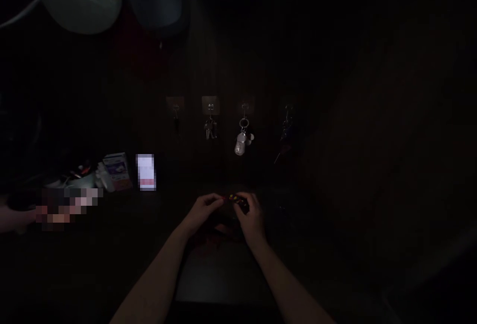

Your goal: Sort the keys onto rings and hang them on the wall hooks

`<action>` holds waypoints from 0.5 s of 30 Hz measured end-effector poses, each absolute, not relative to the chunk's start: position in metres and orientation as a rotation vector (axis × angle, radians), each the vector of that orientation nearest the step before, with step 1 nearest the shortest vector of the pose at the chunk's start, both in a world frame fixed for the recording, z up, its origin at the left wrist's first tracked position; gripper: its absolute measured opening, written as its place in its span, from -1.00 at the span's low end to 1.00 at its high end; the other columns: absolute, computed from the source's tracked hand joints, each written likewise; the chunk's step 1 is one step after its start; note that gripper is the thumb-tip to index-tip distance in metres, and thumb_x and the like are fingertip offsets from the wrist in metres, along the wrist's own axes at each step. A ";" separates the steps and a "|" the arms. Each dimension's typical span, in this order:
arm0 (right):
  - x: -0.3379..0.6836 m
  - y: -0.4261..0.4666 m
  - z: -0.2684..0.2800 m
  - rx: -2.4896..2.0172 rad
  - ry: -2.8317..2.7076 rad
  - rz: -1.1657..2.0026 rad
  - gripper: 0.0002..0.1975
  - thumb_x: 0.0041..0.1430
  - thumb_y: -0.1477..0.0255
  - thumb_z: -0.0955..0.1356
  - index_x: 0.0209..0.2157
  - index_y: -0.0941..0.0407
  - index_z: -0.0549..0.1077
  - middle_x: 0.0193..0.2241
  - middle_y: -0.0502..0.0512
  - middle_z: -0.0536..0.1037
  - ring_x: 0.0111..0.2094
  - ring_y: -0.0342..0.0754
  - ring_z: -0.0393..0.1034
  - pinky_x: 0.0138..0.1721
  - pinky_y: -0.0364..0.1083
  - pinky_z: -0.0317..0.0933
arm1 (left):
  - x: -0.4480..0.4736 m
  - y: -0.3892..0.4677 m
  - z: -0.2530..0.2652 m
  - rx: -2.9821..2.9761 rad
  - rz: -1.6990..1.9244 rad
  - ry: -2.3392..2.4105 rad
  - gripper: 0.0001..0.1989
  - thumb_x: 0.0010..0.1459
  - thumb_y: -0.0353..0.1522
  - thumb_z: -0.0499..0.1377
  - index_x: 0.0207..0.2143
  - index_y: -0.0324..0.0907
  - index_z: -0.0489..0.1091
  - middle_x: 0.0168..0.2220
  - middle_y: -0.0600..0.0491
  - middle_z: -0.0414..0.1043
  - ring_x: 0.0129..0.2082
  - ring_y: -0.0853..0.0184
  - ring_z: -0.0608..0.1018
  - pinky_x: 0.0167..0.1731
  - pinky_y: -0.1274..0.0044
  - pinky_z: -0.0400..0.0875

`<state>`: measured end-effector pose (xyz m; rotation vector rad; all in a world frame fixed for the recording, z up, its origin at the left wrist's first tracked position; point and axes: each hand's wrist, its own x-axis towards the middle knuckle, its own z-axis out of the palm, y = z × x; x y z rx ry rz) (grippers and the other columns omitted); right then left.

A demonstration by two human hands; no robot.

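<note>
In the dim light, both my hands meet at the middle of the head view around a small dark thing with yellow spots and some red (234, 198); its kind does not show. My left hand (203, 209) pinches its reddish left end between thumb and fingers. Curled about the right end, my right hand (251, 213) hides part of it. Below the hands lies something dark red (210, 244), too dark to make out, by a greyish flat surface (212, 277).
Several key sets hang from hooks, among them a ring with a silvery fob (240, 142) and a bunch of keys (210, 129). At left are a lit blurred screen (146, 172), a small box (118, 172) and another person's forearm (15, 217). A pale rounded object (85, 1) is upper left.
</note>
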<state>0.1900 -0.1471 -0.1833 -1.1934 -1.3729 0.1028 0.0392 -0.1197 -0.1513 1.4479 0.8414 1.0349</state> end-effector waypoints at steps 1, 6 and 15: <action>0.190 -0.146 -0.184 -1.191 -1.379 0.107 -0.79 -0.02 0.53 0.28 -0.28 0.09 0.39 -0.31 0.10 0.45 -0.23 -0.03 0.37 -0.19 -0.08 0.24 | 0.039 -0.119 -0.151 1.440 1.041 0.844 -0.77 -0.10 -0.22 0.25 -0.49 -0.21 0.46 -0.55 0.15 0.38 -0.50 0.44 0.39 -0.43 0.62 0.23; 0.189 -0.141 -0.192 -1.210 -1.417 0.220 -0.67 -0.03 0.52 0.27 -0.15 0.07 0.36 -0.20 0.09 0.48 -0.16 -0.03 0.37 -0.12 -0.05 0.23 | 0.035 -0.112 -0.150 1.263 1.157 0.819 -0.71 -0.14 -0.17 0.27 -0.49 -0.23 0.40 -0.57 0.16 0.34 -0.56 0.48 0.36 -0.50 0.64 0.23; 0.183 -0.139 -0.197 -1.342 -1.442 0.386 -0.46 -0.04 0.44 0.30 0.05 0.03 0.21 -0.38 -0.03 0.51 -0.41 -0.11 0.40 -0.30 -0.10 0.27 | 0.018 -0.086 -0.112 1.318 1.252 0.916 -0.65 -0.17 -0.12 0.27 -0.45 -0.23 0.43 -0.62 0.18 0.29 -0.66 0.54 0.29 -0.63 0.66 0.14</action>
